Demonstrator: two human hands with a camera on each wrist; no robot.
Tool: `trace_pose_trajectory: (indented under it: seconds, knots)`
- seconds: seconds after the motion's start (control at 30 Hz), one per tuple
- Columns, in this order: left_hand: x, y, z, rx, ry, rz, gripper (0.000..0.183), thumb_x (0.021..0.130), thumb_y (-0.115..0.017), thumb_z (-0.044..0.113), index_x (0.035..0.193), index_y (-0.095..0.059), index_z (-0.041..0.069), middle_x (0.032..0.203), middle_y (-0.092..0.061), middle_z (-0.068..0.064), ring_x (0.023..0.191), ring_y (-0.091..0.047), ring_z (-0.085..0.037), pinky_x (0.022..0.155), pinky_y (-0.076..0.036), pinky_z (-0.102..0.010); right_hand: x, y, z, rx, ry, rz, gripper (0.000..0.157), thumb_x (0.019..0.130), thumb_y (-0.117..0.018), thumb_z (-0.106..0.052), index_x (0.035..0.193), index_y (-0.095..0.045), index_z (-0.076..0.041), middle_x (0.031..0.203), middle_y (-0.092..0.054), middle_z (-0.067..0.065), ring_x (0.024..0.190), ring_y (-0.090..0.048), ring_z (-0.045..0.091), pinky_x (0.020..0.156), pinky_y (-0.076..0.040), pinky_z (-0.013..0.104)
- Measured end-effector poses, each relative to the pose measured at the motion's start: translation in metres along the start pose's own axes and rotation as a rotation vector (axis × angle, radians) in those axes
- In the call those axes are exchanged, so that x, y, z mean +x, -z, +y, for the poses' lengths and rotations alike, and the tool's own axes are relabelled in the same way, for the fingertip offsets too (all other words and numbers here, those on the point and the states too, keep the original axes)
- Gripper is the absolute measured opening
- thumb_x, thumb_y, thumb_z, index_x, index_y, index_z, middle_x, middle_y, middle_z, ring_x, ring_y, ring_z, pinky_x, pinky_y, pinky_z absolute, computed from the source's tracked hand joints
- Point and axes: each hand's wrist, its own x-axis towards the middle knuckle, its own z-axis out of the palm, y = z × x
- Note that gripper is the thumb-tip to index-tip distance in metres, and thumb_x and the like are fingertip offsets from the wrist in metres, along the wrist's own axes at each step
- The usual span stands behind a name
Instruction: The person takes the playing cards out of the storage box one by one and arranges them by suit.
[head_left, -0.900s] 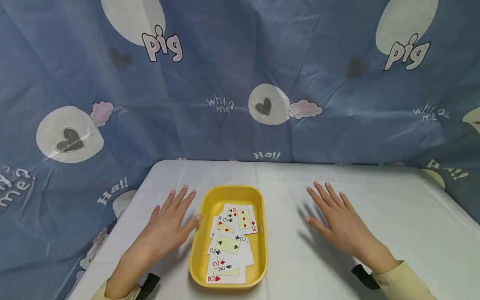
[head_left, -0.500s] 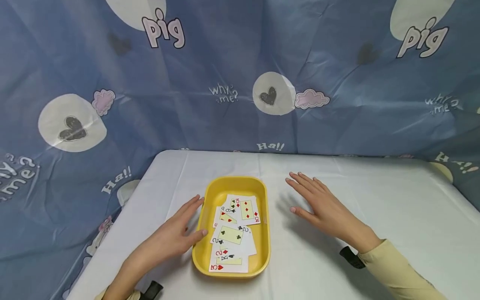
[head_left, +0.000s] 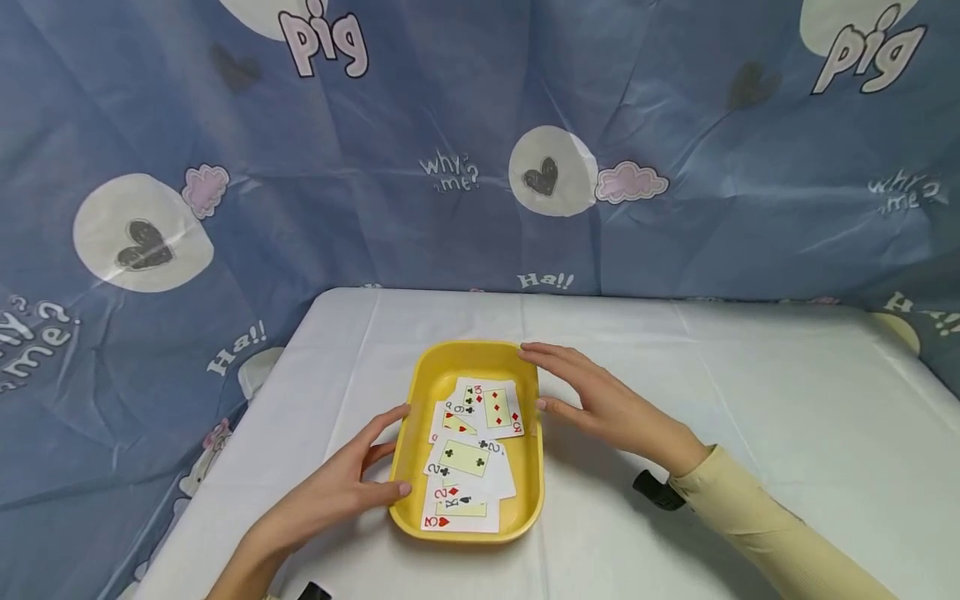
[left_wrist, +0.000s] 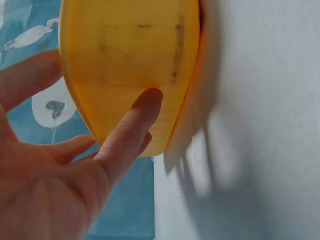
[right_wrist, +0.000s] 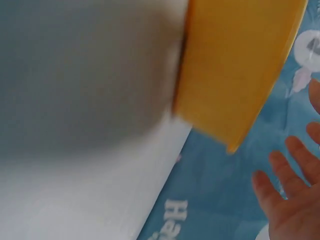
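A yellow tray [head_left: 411,492] stands on the white table, holding several loose playing cards [head_left: 463,458] that overlap face up. Along its left side is my left hand [head_left: 337,492], spread, with thumb and fingertips right at the rim. The left wrist view shows one straight finger of that hand against the tray's outer wall [left_wrist: 135,55]. On the other side, my right hand [head_left: 600,400] has its relaxed fingers at the far right corner of the rim. In the right wrist view the fingers [right_wrist: 290,175] are extended beside the tray [right_wrist: 235,65].
The white-covered table [head_left: 720,400] extends to the right of the tray. Behind it and on the left hangs a blue printed cloth [head_left: 420,225]. Black straps [head_left: 658,490] are worn at the wrists.
My right hand has moved left from over the table to the tray's right rim. The left hand has come in closer against the left side. The head view has tilted up slightly.
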Motion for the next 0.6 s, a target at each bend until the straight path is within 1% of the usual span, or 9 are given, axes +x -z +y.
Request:
trace_pose_trajectory:
  seconds: [0.07, 0.1, 0.17, 0.3, 0.4, 0.5, 0.6]
  knots:
    - [-0.001, 0.002, -0.001, -0.046, -0.001, -0.022, 0.087, 0.084, -0.077, 0.012, 0.154, -0.027, 0.028, 0.160, -0.020, -0.006, 0.144, -0.027, -0.032, 0.108, -0.032, -0.055, 0.009, -0.004, -0.006, 0.056, 0.001, -0.014, 0.062, 0.096, -0.067, -0.025, 0.151, -0.039, -0.021, 0.154, -0.035, -0.009, 0.141, -0.031, 0.011, 0.112, -0.030, 0.039]
    - [-0.001, 0.003, -0.002, -0.060, -0.002, -0.029, 0.088, 0.084, -0.077, 0.012, 0.154, -0.028, 0.028, 0.161, -0.020, -0.005, 0.144, -0.027, -0.032, 0.109, -0.030, -0.056, 0.014, -0.006, -0.008, 0.081, 0.007, -0.022, 0.061, 0.095, -0.067, -0.023, 0.150, -0.041, -0.020, 0.153, -0.036, -0.008, 0.141, -0.031, 0.012, 0.112, -0.030, 0.039]
    - [-0.002, 0.004, -0.004, -0.087, -0.004, -0.048, 0.087, 0.084, -0.076, 0.012, 0.154, -0.028, 0.028, 0.161, -0.018, -0.003, 0.145, -0.025, -0.031, 0.109, -0.028, -0.056, 0.023, -0.010, -0.012, 0.120, 0.018, -0.043, 0.058, 0.095, -0.067, -0.020, 0.148, -0.043, -0.018, 0.152, -0.038, -0.006, 0.141, -0.032, 0.013, 0.111, -0.031, 0.039]
    - [-0.002, 0.007, -0.008, -0.131, -0.004, -0.077, 0.086, 0.085, -0.076, 0.013, 0.155, -0.027, 0.028, 0.161, -0.019, -0.003, 0.145, -0.024, -0.030, 0.110, -0.028, -0.054, 0.043, -0.017, -0.014, 0.212, 0.009, -0.117, 0.054, 0.095, -0.067, -0.019, 0.145, -0.046, -0.018, 0.148, -0.043, -0.006, 0.134, -0.042, 0.016, 0.105, -0.039, 0.043]
    - [-0.001, 0.009, -0.010, -0.162, 0.006, -0.090, 0.086, 0.085, -0.076, 0.014, 0.155, -0.027, 0.028, 0.160, -0.021, -0.002, 0.145, -0.025, -0.028, 0.110, -0.028, -0.051, 0.059, -0.020, -0.011, 0.284, -0.030, -0.197, 0.052, 0.095, -0.068, -0.020, 0.143, -0.049, -0.014, 0.143, -0.048, -0.003, 0.127, -0.049, 0.021, 0.101, -0.044, 0.045]
    - [0.000, 0.009, -0.012, -0.188, 0.024, -0.093, 0.087, 0.085, -0.076, 0.014, 0.154, -0.027, 0.031, 0.159, -0.024, 0.000, 0.144, -0.026, -0.024, 0.110, -0.028, -0.049, 0.075, -0.023, -0.008, 0.333, -0.075, -0.296, 0.049, 0.095, -0.067, -0.016, 0.141, -0.051, -0.013, 0.141, -0.050, 0.001, 0.127, -0.050, 0.024, 0.101, -0.044, 0.044]
    - [0.001, 0.009, -0.012, -0.200, 0.025, -0.096, 0.087, 0.085, -0.076, 0.014, 0.154, -0.028, 0.033, 0.158, -0.024, 0.001, 0.144, -0.027, -0.023, 0.110, -0.029, -0.047, 0.087, -0.028, -0.008, 0.357, -0.087, -0.397, 0.048, 0.094, -0.067, -0.010, 0.140, -0.053, -0.010, 0.140, -0.051, 0.006, 0.127, -0.050, 0.026, 0.100, -0.045, 0.043]
